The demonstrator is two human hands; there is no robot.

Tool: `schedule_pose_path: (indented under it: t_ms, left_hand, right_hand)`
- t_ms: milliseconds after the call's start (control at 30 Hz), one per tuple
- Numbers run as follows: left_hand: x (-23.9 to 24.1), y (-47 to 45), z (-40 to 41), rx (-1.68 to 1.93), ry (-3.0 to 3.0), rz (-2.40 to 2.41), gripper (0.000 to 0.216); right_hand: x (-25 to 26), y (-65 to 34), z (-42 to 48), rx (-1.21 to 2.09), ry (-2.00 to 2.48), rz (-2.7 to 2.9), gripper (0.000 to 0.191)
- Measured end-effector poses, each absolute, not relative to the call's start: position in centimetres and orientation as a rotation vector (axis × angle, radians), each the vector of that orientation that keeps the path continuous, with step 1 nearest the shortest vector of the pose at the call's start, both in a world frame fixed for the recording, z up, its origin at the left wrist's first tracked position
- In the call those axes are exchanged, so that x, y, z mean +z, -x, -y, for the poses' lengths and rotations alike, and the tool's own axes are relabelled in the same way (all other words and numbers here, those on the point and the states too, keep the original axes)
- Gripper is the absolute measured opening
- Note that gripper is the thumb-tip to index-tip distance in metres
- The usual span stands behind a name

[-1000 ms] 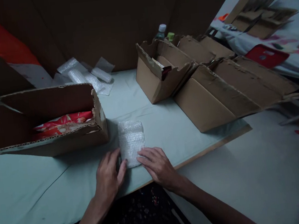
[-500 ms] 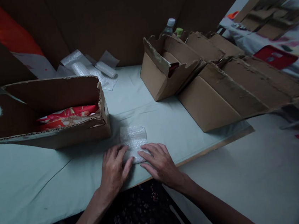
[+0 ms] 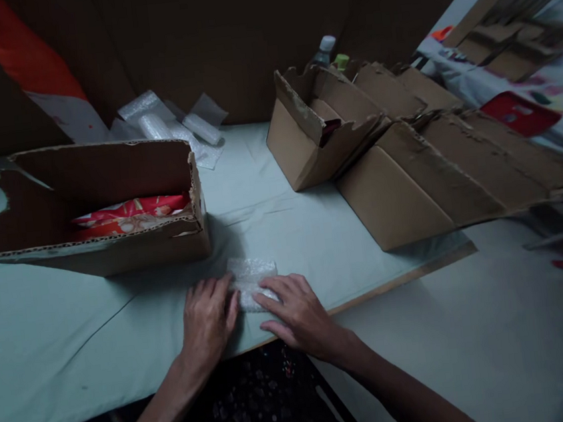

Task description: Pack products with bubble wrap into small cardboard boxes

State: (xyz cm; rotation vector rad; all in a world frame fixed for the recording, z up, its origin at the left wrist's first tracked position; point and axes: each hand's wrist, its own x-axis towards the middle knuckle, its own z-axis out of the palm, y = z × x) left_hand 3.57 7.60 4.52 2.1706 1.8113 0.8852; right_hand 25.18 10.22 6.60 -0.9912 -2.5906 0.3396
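A small piece of clear bubble wrap (image 3: 252, 268) lies folded or rolled over on itself near the front edge of the cloth-covered table. My left hand (image 3: 206, 313) rests at its left side, fingertips touching the edge and thumb apart from the fingers. From the right, my right hand (image 3: 294, 307) lies over the near part, its fingers spread on the plastic and its thumb on the cloth below. Neither hand closes around the wrap. Whether anything is inside the wrap I cannot tell.
An open cardboard box (image 3: 154, 248) with red patterned packets (image 3: 135, 209) stands left. More bubble wrap pieces (image 3: 177, 128) lie behind it. Several cut cardboard boxes (image 3: 384, 190) stand right, with a bottle (image 3: 325, 52) behind. The pale green tablecloth (image 3: 257, 223) ends at the near edge.
The bubble wrap now shows shorter from far to near, its far edge drawn closer to me. Both hands have shifted slightly left, and the view has moved a little.
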Motion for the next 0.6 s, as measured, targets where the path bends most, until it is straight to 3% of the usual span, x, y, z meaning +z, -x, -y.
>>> schedule_pose_path:
  t_ms: [100,300,367,500,533,600]
  left_hand:
    - [5.0,-3.7,-6.6,1.033,-1.712,-1.786,0.041]
    - [7.0,-3.9,-5.1,1.098,-0.755,-1.399,0.081]
    - [7.2,-4.1,-5.3,1.082,-0.715,-1.335,0.081]
    - [6.6,-4.7,-5.2,1.133,-0.860,-1.298,0.067]
    - [6.5,-4.6,-5.1,1.142,-0.943,-1.302,0.061]
    - [6.8,-3.7,-5.1,1.184,-1.204,-1.348,0.052]
  right_hand:
    - [6.0,-24.5,-10.7,0.449,1.005,2.409,0.019]
    - [6.8,-23.8,-10.3,1.076,1.101,2.046,0.017]
    - [7.2,-24.1,-10.3,1.086,1.098,2.034,0.020]
    - [7.5,-24.3,-10.8,1.255,1.101,1.966,0.065]
    - [7.6,-24.1,-10.9,1.357,1.083,1.980,0.062]
    - [7.8,-23.6,-11.4,1.451,1.045,2.025,0.035]
